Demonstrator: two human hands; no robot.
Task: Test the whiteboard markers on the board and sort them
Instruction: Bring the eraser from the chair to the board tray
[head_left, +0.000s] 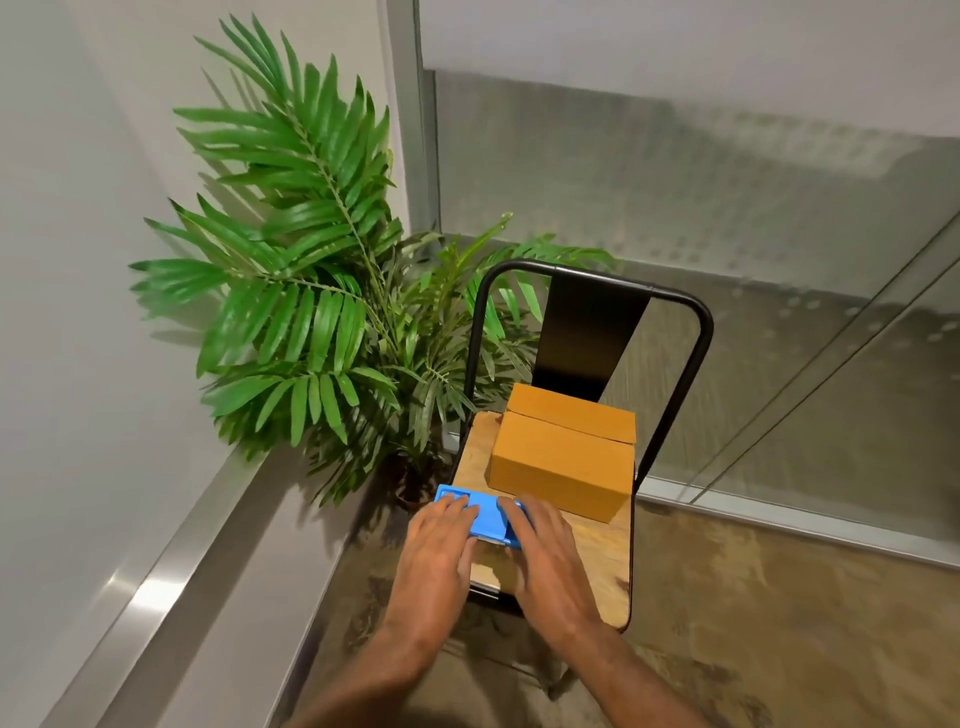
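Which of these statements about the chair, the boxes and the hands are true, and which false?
1. Two cardboard boxes sit on the chair seat. True.
2. Both boxes are open. False: both are closed.
3. The left hand and right hand both touch the blue tray. True.
4. The plant stands right of the chair. False: it stands to its left.

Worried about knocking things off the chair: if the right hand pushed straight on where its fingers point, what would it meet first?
Probably the nearer cardboard box, just beyond the blue case the right hand holds, perhaps only its left corner; depth is unclear.
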